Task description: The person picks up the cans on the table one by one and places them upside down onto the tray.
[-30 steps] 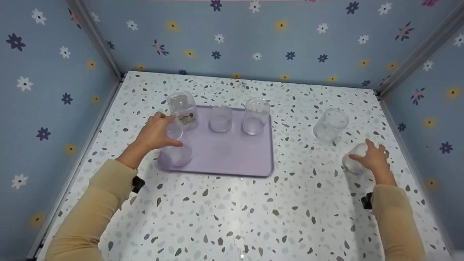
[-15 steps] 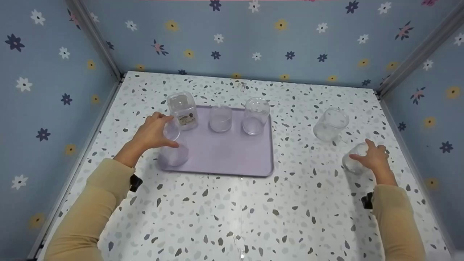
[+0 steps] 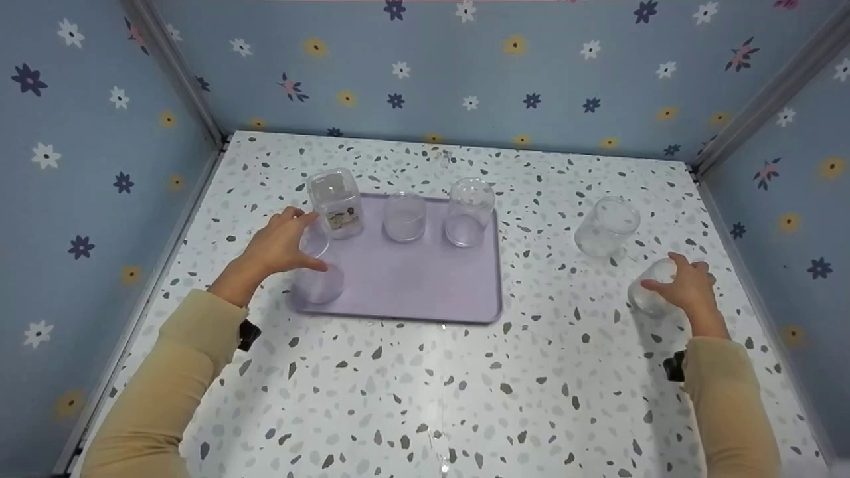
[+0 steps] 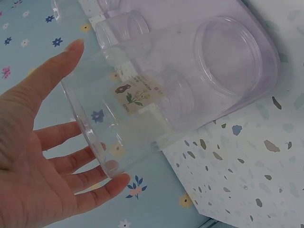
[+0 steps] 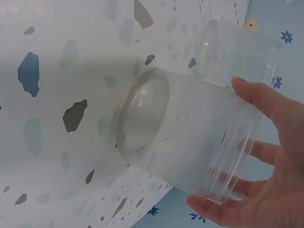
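Note:
My left hand holds a clear round plastic jar near its top, with the thumb on one side and fingers on the other. That jar stands upright on the front left corner of the lilac tray. In the left wrist view, a printed label shows through its clear wall. Over on the right, my right hand grips another clear round jar around its upper rim. Its base sits on the speckled table. The back of each hand partly hides its jar in the head view.
Along the tray's back edge stand a square labelled jar, a short round jar and a taller round jar. Another clear jar stands on the table behind my right hand. Flowered blue panels enclose the sides and back.
My left hand shifted slightly left with its jar on the tray between the two earlier frames, then stayed almost still. The right hand and its jar have not visibly moved.

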